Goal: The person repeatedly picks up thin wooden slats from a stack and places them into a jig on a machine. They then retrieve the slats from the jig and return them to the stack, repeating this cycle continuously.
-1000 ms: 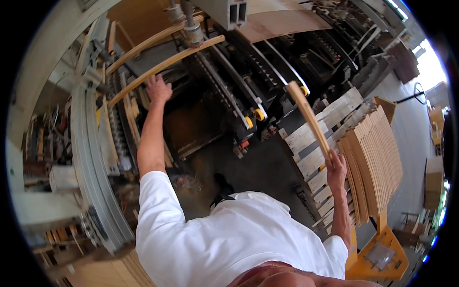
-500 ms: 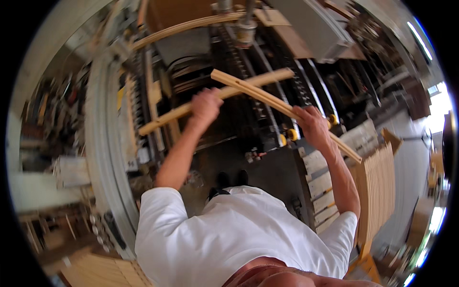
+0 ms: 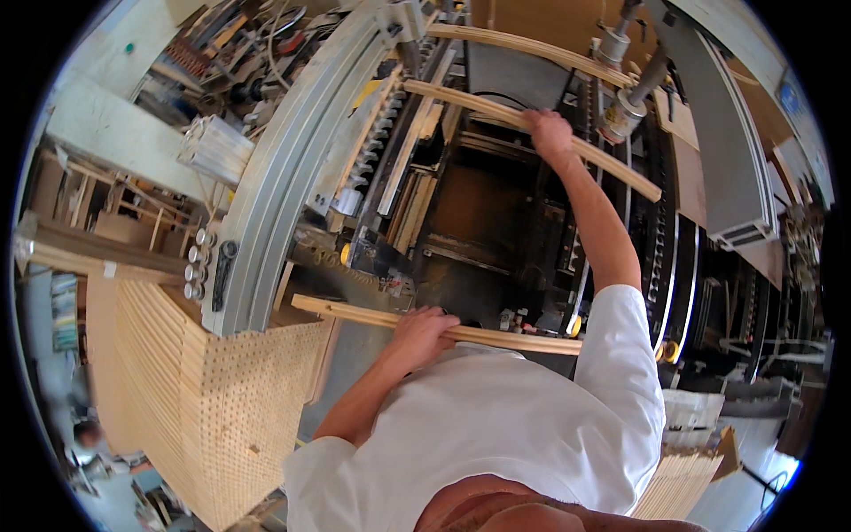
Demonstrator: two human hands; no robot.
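Observation:
My left hand (image 3: 421, 337) is closed around a long pale wooden strip (image 3: 355, 312) that lies crosswise close in front of my shirt. Farther out, the fingers of my right hand (image 3: 551, 135) grip a second wooden strip (image 3: 470, 100), which slants across the dark rails of a machine. That strip's left end is by a toothed rail, and its right end reaches past a metal clamp cylinder (image 3: 623, 115). A third wooden strip (image 3: 532, 51) lies behind it on the machine, touched by neither hand.
A big stack of wooden strips with holed ends (image 3: 257, 408) stands at my lower left. A thick grey metal beam (image 3: 297, 177) runs along the machine's left side. More stacked strips (image 3: 678, 486) are at the lower right, and a grey metal housing (image 3: 722, 142) at the upper right.
My view has swung left. The left hand has come back from over the machine and holds a strip near my body; the right hand has reached forward with a strip over the rails.

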